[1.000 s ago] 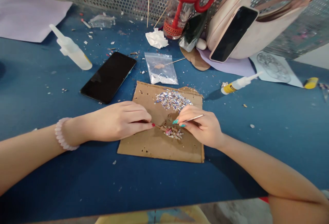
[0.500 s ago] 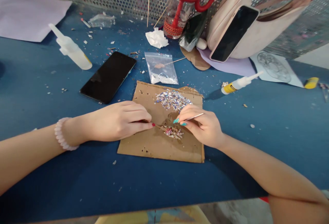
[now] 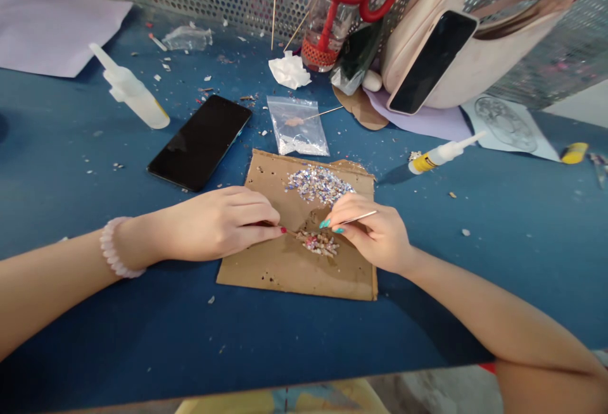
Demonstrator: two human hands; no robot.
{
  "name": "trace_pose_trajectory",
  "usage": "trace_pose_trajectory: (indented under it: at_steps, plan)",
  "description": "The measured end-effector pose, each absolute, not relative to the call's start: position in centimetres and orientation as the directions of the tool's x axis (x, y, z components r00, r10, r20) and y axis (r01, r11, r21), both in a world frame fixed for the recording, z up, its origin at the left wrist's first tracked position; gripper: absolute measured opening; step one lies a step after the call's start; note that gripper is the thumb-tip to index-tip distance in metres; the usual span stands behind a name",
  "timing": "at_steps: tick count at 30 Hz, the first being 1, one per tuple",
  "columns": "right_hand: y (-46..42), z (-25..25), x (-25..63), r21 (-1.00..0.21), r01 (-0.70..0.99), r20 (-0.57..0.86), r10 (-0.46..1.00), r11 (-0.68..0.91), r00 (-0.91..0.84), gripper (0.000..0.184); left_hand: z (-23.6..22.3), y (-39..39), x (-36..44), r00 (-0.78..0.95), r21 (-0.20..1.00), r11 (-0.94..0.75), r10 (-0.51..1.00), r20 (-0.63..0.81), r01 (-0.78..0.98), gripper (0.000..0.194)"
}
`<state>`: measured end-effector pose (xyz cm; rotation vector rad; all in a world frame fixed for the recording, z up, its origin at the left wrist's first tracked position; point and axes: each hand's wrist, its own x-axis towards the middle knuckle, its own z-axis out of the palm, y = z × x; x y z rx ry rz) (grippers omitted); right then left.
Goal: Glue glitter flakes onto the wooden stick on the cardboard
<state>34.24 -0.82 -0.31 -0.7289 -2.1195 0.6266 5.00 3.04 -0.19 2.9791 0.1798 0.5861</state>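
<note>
A brown cardboard sheet (image 3: 285, 268) lies on the blue table (image 3: 142, 313). On it sit a heap of small silvery pieces (image 3: 319, 183) and a smaller cluster of pinkish pieces (image 3: 319, 244). My left hand (image 3: 223, 223) rests on the sheet's left part, fingers pressed together, fingertip just left of the small cluster. My right hand (image 3: 375, 232) pinches a thin stick (image 3: 358, 217) whose lower end points down at the cluster.
A dark phone (image 3: 200, 140), a white glue bottle (image 3: 130, 91) and a clear zip bag (image 3: 297, 126) lie behind the sheet. A second glue bottle (image 3: 441, 154) lies right. A red-capped bottle (image 3: 339, 12), a pale handbag (image 3: 494, 40) and another phone (image 3: 432, 62) stand by the mesh wall.
</note>
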Motion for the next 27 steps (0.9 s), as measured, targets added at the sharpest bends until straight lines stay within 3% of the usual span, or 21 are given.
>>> trace_pose_trajectory:
  at_steps: [12, 16, 18, 21, 23, 27]
  plan:
    - [-0.8, -0.2, 34.2, -0.636, 0.263, 0.542, 0.663, 0.725, -0.516, 0.009, -0.3, 3.3, 4.7, 0.92, 0.13, -0.986, 0.148, 0.363, 0.108, 0.03]
    - [-0.8, -0.1, 34.2, -0.637, 0.276, 0.531, 0.669, 0.72, -0.52, 0.008, 0.9, 2.6, 5.0, 0.911, 0.351, -0.933, 0.215, 0.351, 0.085, 0.028]
    - [-0.8, -0.1, 34.3, -0.637, 0.28, 0.529, 0.671, 0.719, -0.519, 0.008, 2.2, 1.3, 5.4, 0.888, 0.54, -0.84, 0.28, 0.364, 0.044, 0.032]
    - [-0.8, -0.2, 34.3, -0.645, 0.265, 0.532, 0.67, 0.717, -0.518, 0.007, 4.2, -1.3, 5.9, 0.909, 0.736, -0.669, 0.236, 0.344, -0.105, 0.041]
    - [-0.9, -0.3, 34.3, -0.65, 0.254, 0.534, 0.668, 0.716, -0.519, 0.008, 4.8, -3.0, 6.0, 0.935, 0.771, -0.606, 0.12, 0.335, -0.198, 0.039]
    - [-0.9, -0.2, 34.3, -0.653, 0.253, 0.534, 0.671, 0.714, -0.515, 0.008, 4.5, -4.8, 5.6, 0.971, 0.779, -0.613, 0.076, 0.225, -0.132, 0.041]
